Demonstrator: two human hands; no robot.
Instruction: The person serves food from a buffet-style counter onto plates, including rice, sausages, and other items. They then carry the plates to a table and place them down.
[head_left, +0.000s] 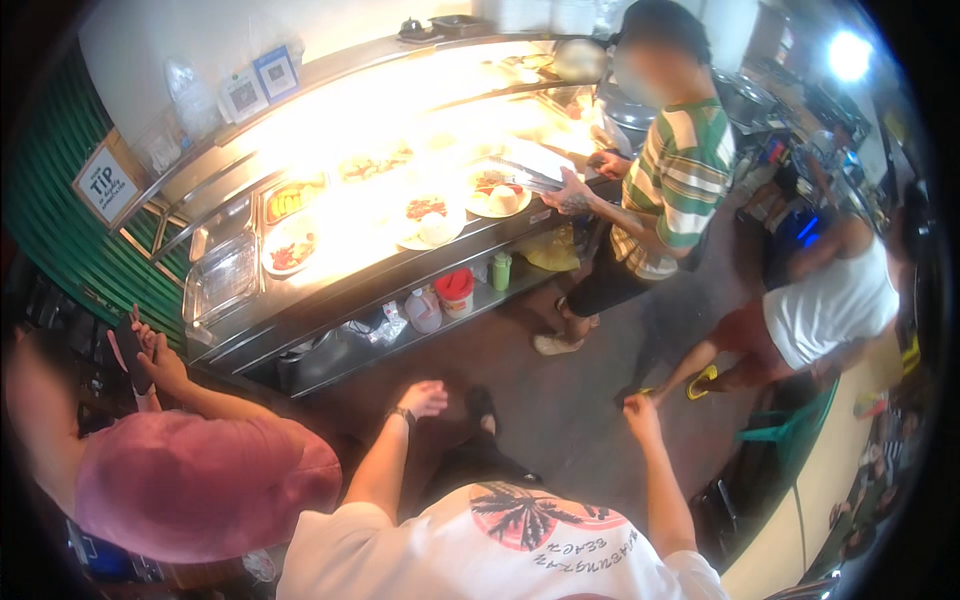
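My left hand (426, 399), with a dark band at the wrist, is held out over the floor in front of my body. Its fingers are loosely bent and apart, and nothing shows in them. On the other side, my right hand (641, 410) is raised with its fingers drawn together. Whether anything is between them is too small to make out. Neither hand touches the steel serving counter (370, 300) ahead. Plates of food, among them a white plate with rice (432, 232), stand on it under bright light.
A person in a striped shirt (680, 170) stands at the counter with a clear container (530, 165). Someone in a maroon cap (190, 485) is close at my left. At right, a person in a white top (835, 300) bends near a green chair (790, 430). Tubs (455, 290) fill the lower shelf.
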